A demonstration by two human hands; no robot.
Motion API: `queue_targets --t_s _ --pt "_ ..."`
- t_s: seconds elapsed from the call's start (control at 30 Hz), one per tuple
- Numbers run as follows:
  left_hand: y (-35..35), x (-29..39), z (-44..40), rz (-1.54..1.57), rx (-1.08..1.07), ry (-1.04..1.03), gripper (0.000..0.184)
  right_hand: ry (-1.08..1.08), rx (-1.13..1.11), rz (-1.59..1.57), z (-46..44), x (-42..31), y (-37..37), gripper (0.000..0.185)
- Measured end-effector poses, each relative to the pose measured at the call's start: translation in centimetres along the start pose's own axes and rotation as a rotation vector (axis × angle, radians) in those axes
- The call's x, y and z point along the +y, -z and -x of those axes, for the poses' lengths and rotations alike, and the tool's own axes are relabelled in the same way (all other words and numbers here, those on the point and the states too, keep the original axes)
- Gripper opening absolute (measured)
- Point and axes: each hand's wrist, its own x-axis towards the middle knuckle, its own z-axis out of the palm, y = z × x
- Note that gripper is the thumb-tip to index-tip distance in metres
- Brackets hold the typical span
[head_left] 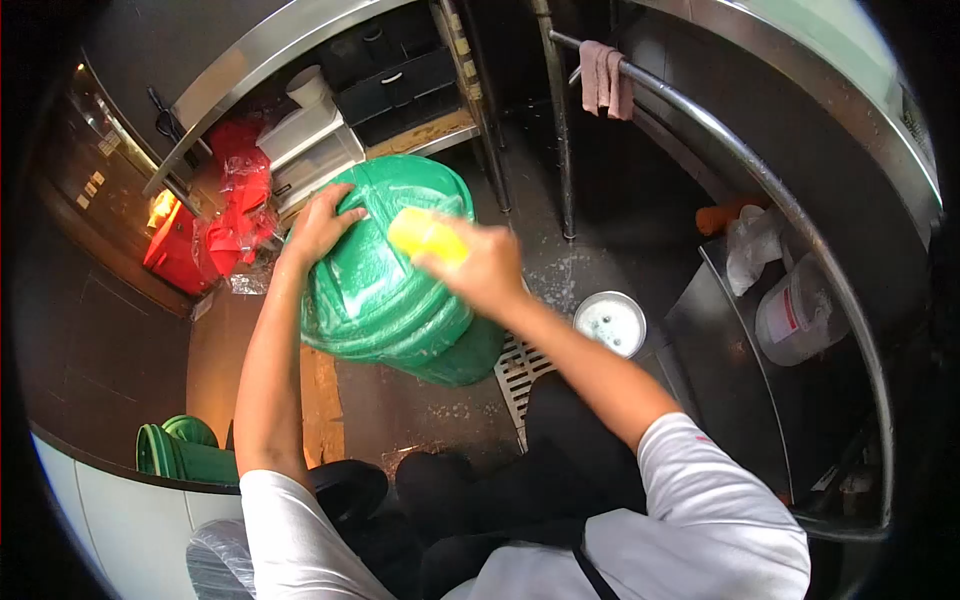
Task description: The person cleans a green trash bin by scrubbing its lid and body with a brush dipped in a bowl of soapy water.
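A large green plastic bin (452,345), its lid wet and streaked with white suds, stands tilted in front of me. My left hand (318,228) holds the lid's left side, with its fingers bent over the surface. In my right hand (483,270) is a yellow sponge (428,236), pressed against or just above the middle of the lid; the exact contact is hidden. The right hand is slightly blurred. To the right on the floor sits a round metal bowl (610,324) of foamy, whitish liquid.
A floor drain grate (515,385) lies beside the bin. Metal rails (720,130) with a hanging pink cloth (605,80) curve along the right, near a clear plastic tub (800,312). Red bags (240,190) and white drawers (318,150) stand behind; more green containers (180,452) are lower left.
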Motion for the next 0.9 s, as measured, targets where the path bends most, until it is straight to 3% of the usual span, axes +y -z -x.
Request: queue_targets --t_s 0.03,0.07,0.17,0.23,0.37,0.5,0.63,0.77,0.83,0.87,0.9 --pt "0.3 0.7 0.0 0.014 -0.046 0.012 0.052 0.096 -0.039 -0.057 1.5 -1.5 -0.2 0.055" --pt "-0.1 0.4 0.0 -0.001 -0.025 -0.006 0.052 0.055 -0.061 -0.08 2.1 -2.2 -0.1 0.054" --pt "-0.5 -0.8 0.4 -0.01 0.005 -0.01 0.052 -0.18 0.196 0.046 -1.3 3.9 -0.2 0.054" --pt "0.1 0.5 0.4 0.033 -0.017 0.035 0.051 -0.316 0.071 0.171 -4.2 6.9 0.5 0.055" --pt "-1.9 2.3 -0.1 -0.313 0.062 0.045 0.042 -0.057 -0.06 0.114 -2.8 2.1 1.9 0.051" --pt "-2.8 2.6 0.8 -0.17 0.197 0.015 0.04 0.09 -0.17 0.189 -4.4 -1.6 1.1 0.043" --pt "-2.4 1.5 0.5 -0.052 0.122 -0.014 0.044 0.08 -0.279 0.374 -12.6 0.7 -2.2 0.04" --pt "-0.9 1.7 1.0 0.118 0.082 -0.073 0.04 0.257 -0.442 0.218 -8.9 -4.1 -1.3 0.046" --pt "-2.2 0.5 1.3 0.101 0.137 -0.113 0.039 0.183 -0.343 0.267 -11.0 -2.2 -1.9 0.045" --pt "-2.7 -0.2 1.4 0.023 0.215 -0.194 0.038 0.109 -0.392 0.349 -12.9 -0.4 -2.4 0.044" --pt "-2.4 0.1 1.3 0.089 0.168 -0.15 0.039 0.042 -0.43 0.434 -14.4 -0.2 -2.2 0.043"
